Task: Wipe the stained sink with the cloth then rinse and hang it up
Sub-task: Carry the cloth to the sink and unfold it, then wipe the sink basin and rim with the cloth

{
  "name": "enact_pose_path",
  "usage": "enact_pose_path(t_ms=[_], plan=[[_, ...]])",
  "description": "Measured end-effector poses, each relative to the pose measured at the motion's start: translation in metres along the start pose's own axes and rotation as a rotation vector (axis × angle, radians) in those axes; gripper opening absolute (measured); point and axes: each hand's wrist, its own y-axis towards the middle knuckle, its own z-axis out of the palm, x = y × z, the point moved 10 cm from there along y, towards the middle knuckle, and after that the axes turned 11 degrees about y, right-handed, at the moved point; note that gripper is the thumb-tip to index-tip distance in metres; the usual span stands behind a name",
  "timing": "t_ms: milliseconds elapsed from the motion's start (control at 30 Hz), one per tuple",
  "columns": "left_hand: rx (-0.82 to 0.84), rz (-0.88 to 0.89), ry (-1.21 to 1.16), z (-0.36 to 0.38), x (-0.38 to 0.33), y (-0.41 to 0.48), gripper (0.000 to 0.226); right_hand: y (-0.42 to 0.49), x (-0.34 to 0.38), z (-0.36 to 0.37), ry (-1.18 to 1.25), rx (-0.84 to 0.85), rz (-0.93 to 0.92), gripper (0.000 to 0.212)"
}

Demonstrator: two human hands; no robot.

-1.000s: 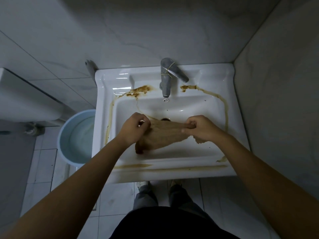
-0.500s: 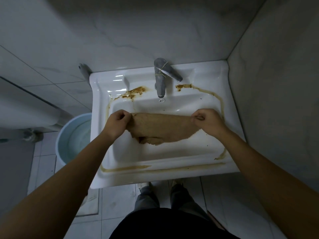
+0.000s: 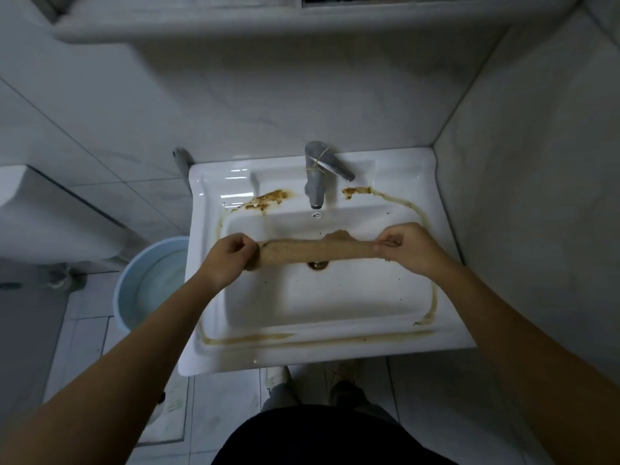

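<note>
A white sink (image 3: 335,350) carries brown stains along its rim and behind the grey faucet (image 3: 317,177). A tan cloth (image 3: 315,251) is stretched into a narrow band above the basin, just over the drain (image 3: 317,265). My left hand (image 3: 228,255) pinches the cloth's left end and my right hand (image 3: 404,246) pinches its right end. No water runs from the faucet.
A light blue bucket (image 3: 134,280) holding water stands on the tiled floor left of the sink. A white toilet tank (image 3: 43,209) is further left. A wall (image 3: 536,196) closes in on the right. A shelf ledge (image 3: 268,25) runs above. My feet show below the sink.
My hands have pulled apart and lifted, stretching the cloth from a loose hanging sheet into a taut narrow band. The view has tilted up, showing the shelf.
</note>
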Motion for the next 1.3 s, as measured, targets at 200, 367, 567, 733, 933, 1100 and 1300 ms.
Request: enact_pose_path(t_ms=[200,367,567,733,933,1100,1300], plan=[[0.127,-0.088,0.125,0.054,0.057,-0.009,0.022,-0.014,-0.062,0.049,-0.078,0.155,0.145,0.009],[0.107,-0.138,0.157,0.067,0.077,0.020,0.018,0.012,-0.085,0.062,-0.077,0.133,0.200,0.014],[0.024,-0.185,0.252,0.077,0.093,0.083,0.021,0.074,-0.121,0.071,-0.070,0.034,0.280,0.011],[0.052,-0.108,0.441,0.099,0.081,0.086,0.031,0.079,-0.143,0.074,-0.275,-0.129,0.412,0.009],[0.029,-0.083,0.438,0.105,0.082,0.058,0.042,0.047,-0.160,0.102,-0.317,-0.104,0.583,0.047],[-0.009,-0.148,0.284,0.104,0.093,0.056,0.032,0.053,-0.162,0.118,-0.286,-0.119,0.578,0.046],[-0.026,-0.244,0.160,0.092,0.101,0.048,0.033,0.061,-0.123,0.123,-0.025,-0.157,0.441,0.019]])
